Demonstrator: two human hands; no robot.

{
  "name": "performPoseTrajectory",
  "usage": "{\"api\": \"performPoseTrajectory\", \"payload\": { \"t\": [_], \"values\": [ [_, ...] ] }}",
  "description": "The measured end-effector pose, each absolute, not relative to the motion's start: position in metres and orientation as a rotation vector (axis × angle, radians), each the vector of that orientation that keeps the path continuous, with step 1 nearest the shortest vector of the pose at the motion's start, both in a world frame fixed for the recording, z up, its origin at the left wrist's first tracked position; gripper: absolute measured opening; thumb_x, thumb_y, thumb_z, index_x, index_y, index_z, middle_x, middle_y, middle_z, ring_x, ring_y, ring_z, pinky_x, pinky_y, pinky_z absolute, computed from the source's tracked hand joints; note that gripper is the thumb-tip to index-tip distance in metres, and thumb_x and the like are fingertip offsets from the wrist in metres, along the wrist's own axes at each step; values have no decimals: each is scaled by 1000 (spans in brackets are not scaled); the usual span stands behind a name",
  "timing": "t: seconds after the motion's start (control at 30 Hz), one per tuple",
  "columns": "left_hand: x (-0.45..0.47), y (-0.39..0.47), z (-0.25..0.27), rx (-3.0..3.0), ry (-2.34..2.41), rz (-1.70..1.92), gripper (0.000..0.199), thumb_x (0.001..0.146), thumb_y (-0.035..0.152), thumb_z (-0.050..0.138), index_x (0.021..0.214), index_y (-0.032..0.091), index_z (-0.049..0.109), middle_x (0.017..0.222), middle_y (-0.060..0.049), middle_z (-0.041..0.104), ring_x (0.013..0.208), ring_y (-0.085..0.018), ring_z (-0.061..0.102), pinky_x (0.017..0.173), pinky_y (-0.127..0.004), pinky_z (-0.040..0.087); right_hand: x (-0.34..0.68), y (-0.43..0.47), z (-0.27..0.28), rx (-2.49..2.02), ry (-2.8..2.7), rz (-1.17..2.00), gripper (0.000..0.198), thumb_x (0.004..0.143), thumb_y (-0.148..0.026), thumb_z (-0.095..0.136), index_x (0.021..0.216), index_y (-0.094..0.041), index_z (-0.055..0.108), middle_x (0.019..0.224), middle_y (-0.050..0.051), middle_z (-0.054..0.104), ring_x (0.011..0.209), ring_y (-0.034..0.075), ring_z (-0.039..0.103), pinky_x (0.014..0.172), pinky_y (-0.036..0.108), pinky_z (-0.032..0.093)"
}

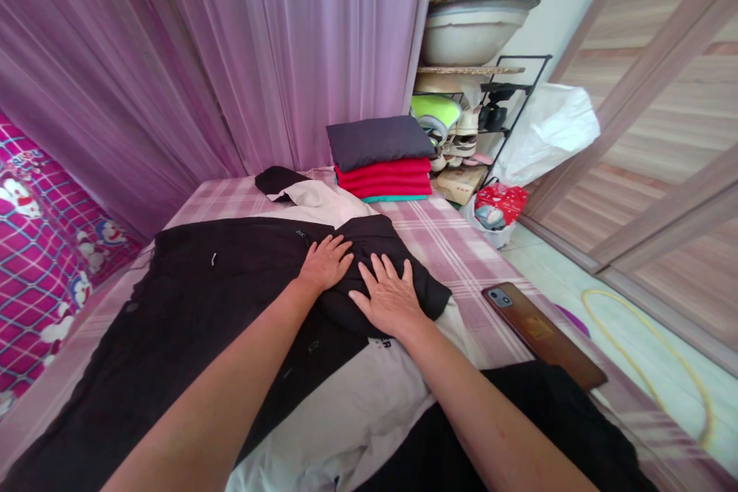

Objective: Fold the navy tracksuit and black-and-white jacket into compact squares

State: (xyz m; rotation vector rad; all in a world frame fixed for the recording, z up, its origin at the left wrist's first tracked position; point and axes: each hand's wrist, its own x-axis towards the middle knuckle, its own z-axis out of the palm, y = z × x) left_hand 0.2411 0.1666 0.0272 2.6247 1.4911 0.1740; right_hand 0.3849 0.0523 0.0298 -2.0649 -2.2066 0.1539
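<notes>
Both palms press down on a black garment (231,284) with small zips, spread over the bed. My left hand (327,263) lies flat near its middle, fingers stretched out. Beside it, my right hand (389,294) rests with spread fingers on a part of the black cloth that is folded over. Under the black garment lies a white-and-black garment (357,392); its pale sleeve with a dark cuff sticks out at the far side. More black cloth (542,400) is partly hidden by my right forearm.
A folded stack of clothes (383,157), dark on top of red, sits at the bed's far edge. A brown-cased phone (542,330) lies near the right edge. Beyond are a shoe rack (510,111), a white bag (547,131), purple curtains (277,54) and a pink patterned blanket (40,261).
</notes>
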Motion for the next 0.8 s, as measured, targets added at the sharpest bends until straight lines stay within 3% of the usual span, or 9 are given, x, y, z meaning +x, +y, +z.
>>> {"api": "performPoseTrajectory", "payload": {
  "t": [0.3,0.47,0.67,0.8],
  "values": [
    [244,149,46,2605,1577,142,51,100,45,28,146,31,44,157,-3,40,147,-25,30,118,-59,21,387,54,29,-2050,-2197,140,71,96,-65,24,153,-23,37,162,15,25,148,34,19,115,65,4],
    [181,116,42,2659,1532,289,52,101,42,24,149,29,41,158,-3,38,146,-21,32,119,-49,27,386,52,33,-2067,-2186,137,72,96,-65,22,153,-23,37,162,14,26,148,33,20,115,64,4],
    [95,60,27,2780,1679,323,57,98,49,33,150,28,39,158,-4,37,148,-26,28,121,-53,20,385,52,34,-2086,-2197,117,71,97,-64,22,152,-23,37,161,13,27,148,31,21,116,62,5],
    [80,38,20,2688,1746,154,54,98,48,33,148,28,44,156,-4,40,146,-27,32,119,-55,24,383,51,42,-2118,-2199,121,68,98,-62,23,152,-23,37,160,12,30,147,31,23,116,62,5]
  ]
}}
